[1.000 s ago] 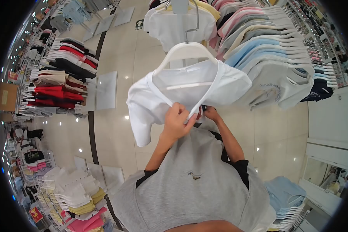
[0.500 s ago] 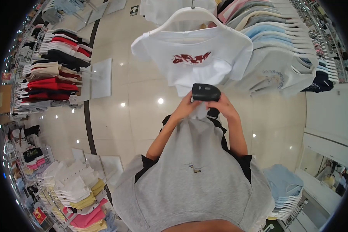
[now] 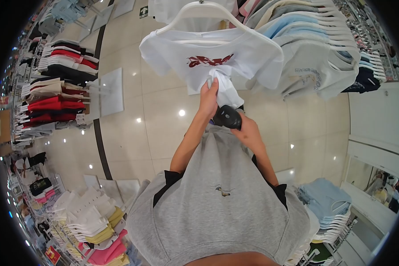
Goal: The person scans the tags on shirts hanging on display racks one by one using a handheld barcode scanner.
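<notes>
A white T-shirt point(image 3: 252, 57) with a red print on the chest hangs from a white hanger point(image 3: 217, 8) in front of me. My left hand point(image 3: 208, 99) is closed on the lower part of this shirt, pinching the cloth into a bunch below the print. In my right hand point(image 3: 250, 134) is a black handheld scanner point(image 3: 228, 117), its rounded head turned toward my left wrist. The scanner overlaps the hanging hem in this view, close below the gathered cloth. Its handle is mostly hidden by my fingers.
Beside the T-shirt, a rack of grey, blue and white tops point(image 3: 312, 71) runs to the right. Red, black and white garments point(image 3: 60, 104) hang at the left. White and yellow clothes point(image 3: 86, 213) are lower left, blue tops point(image 3: 326, 201) lower right. Glossy tiled floor point(image 3: 164, 137) lies between.
My left hand has moved up from the scanner and taken hold of the T-shirt's lower cloth. The scanner has dropped lower and tilted, now in my right hand alone. The view has shifted slightly.
</notes>
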Demonstrator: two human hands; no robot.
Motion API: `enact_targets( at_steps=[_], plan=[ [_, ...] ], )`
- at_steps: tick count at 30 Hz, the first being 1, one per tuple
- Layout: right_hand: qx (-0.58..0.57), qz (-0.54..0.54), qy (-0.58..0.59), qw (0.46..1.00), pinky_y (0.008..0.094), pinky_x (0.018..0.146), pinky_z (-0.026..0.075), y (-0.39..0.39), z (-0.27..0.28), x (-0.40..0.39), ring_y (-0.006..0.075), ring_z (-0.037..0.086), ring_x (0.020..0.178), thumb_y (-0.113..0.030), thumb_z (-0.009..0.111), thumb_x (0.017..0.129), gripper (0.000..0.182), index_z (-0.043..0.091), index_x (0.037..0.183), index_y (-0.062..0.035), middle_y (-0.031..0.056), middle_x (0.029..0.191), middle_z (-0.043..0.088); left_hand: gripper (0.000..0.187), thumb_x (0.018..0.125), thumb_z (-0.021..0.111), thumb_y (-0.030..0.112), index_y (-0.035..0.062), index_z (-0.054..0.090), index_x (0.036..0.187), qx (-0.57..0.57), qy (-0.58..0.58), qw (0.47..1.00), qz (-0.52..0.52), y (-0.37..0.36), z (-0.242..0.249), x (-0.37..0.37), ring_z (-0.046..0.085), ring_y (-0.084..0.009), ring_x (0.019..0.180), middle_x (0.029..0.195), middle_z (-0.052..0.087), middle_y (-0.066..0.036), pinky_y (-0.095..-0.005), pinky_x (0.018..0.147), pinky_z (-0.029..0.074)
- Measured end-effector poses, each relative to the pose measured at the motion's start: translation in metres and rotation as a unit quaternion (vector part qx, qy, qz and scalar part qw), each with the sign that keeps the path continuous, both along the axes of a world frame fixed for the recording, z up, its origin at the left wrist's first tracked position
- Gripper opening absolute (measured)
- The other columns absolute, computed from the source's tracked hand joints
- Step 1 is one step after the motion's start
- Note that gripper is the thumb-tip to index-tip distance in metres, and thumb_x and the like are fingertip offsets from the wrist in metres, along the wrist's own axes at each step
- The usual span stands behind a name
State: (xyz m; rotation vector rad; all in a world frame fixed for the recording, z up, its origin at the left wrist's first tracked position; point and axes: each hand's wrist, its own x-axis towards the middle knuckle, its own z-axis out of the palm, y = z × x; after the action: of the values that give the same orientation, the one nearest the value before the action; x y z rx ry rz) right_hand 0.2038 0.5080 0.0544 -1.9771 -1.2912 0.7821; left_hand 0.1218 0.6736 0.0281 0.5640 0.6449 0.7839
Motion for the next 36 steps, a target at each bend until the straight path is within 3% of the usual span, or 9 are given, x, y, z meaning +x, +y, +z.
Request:
enact_targets(
  at_steps=[6, 9, 11, 14, 17, 21, 26, 29, 36],
  plan=[
    [0.021, -0.011, 0.022, 0.999, 0.0457, 0.073, 0.048, -0.002, 0.000, -0.004, 0.0421, 0.062, 0.087, -0.015, 0.068, 0.071, 0.043, 0.056, 0.109, -0.0017, 0.0221, 0.093, 0.065, 0.026, 0.099, 0.055, 0.027, 0.0024, 0.057, 0.108, 0.124, 0.094, 0.988, -0.006, -0.003, -0.005, -0.002, 0.058, -0.0112, 0.093, 0.099, 0.062, -0.003, -0.0278, 0.083, 0.048],
    [0.032, -0.021, 0.028, 0.999, 0.0449, 0.072, 0.049, 0.000, 0.002, -0.003, 0.0418, 0.062, 0.085, -0.014, 0.068, 0.071, 0.040, 0.057, 0.108, -0.0020, 0.0217, 0.090, 0.065, 0.028, 0.093, 0.063, 0.028, 0.0037, 0.058, 0.106, 0.288, 0.230, 0.927, -0.069, 0.003, 0.005, -0.012, 0.061, -0.0186, 0.090, 0.094, 0.063, -0.005, -0.0306, 0.081, 0.048],
    [0.039, -0.035, 0.035, 0.998, 0.0447, 0.071, 0.049, 0.000, 0.002, -0.001, 0.0414, 0.062, 0.084, -0.014, 0.068, 0.072, 0.039, 0.058, 0.108, -0.0020, 0.0213, 0.089, 0.065, 0.027, 0.088, 0.066, 0.021, 0.0047, 0.060, 0.108, 0.599, 0.432, 0.662, -0.127, 0.005, 0.027, -0.024, 0.060, -0.0286, 0.095, 0.102, 0.062, -0.011, -0.0375, 0.084, 0.047],
    [0.034, -0.057, 0.047, 0.997, 0.0429, 0.071, 0.049, 0.000, 0.005, 0.000, 0.0418, 0.062, 0.081, -0.010, 0.068, 0.071, 0.038, 0.058, 0.106, -0.0015, 0.0218, 0.086, 0.065, 0.034, 0.081, 0.068, 0.016, 0.0049, 0.060, 0.112, 0.718, 0.385, 0.569, 0.116, 0.029, 0.048, -0.026, 0.056, -0.0342, 0.101, 0.107, 0.061, -0.014, -0.0424, 0.088, 0.043],
    [0.032, -0.057, 0.039, 0.997, 0.0415, 0.071, 0.049, 0.000, -0.001, 0.000, 0.0424, 0.062, 0.081, -0.008, 0.069, 0.070, 0.037, 0.058, 0.105, -0.0011, 0.0225, 0.085, 0.064, 0.039, 0.079, 0.069, 0.013, 0.0054, 0.059, 0.116, 0.717, 0.430, 0.493, 0.238, 0.045, 0.077, -0.021, 0.055, -0.0308, 0.106, 0.112, 0.060, -0.012, -0.0427, 0.091, 0.040],
    [0.043, -0.020, 0.032, 0.998, 0.0423, 0.071, 0.049, 0.002, 0.002, -0.004, 0.0423, 0.062, 0.082, -0.010, 0.070, 0.071, 0.037, 0.058, 0.105, -0.0019, 0.0219, 0.085, 0.064, 0.040, 0.079, 0.069, 0.011, 0.0051, 0.059, 0.117, 0.714, 0.479, 0.455, 0.230, 0.065, 0.078, -0.014, 0.055, -0.0297, 0.100, 0.108, 0.062, -0.010, -0.0425, 0.090, 0.039],
    [0.030, 0.001, 0.011, 0.999, 0.0462, 0.071, 0.049, 0.004, -0.010, -0.010, 0.0423, 0.062, 0.084, -0.013, 0.068, 0.071, 0.041, 0.056, 0.108, -0.0016, 0.0218, 0.090, 0.065, 0.035, 0.079, 0.071, 0.011, 0.0061, 0.060, 0.112, 0.675, 0.457, 0.546, 0.195, 0.064, 0.071, -0.018, 0.054, -0.0262, 0.093, 0.095, 0.064, -0.006, -0.0416, 0.086, 0.040],
    [0.029, 0.008, 0.019, 0.999, 0.0465, 0.072, 0.049, 0.006, -0.010, -0.011, 0.0428, 0.062, 0.085, -0.013, 0.068, 0.071, 0.042, 0.055, 0.109, -0.0007, 0.0227, 0.091, 0.065, 0.033, 0.076, 0.074, 0.007, 0.0059, 0.060, 0.106, 0.670, 0.422, 0.531, 0.301, 0.055, 0.032, -0.025, 0.054, -0.0254, 0.093, 0.093, 0.064, -0.006, -0.0390, 0.085, 0.041],
    [0.008, 0.018, -0.003, 1.000, 0.0472, 0.073, 0.049, 0.009, -0.015, -0.015, 0.0428, 0.061, 0.086, -0.013, 0.068, 0.070, 0.045, 0.054, 0.111, -0.0004, 0.0233, 0.094, 0.064, 0.035, 0.075, 0.074, 0.000, 0.0057, 0.059, 0.105, 0.696, 0.387, 0.519, 0.309, 0.015, 0.005, -0.033, 0.053, -0.0269, 0.092, 0.100, 0.065, -0.007, -0.0371, 0.082, 0.042]
  ],
)
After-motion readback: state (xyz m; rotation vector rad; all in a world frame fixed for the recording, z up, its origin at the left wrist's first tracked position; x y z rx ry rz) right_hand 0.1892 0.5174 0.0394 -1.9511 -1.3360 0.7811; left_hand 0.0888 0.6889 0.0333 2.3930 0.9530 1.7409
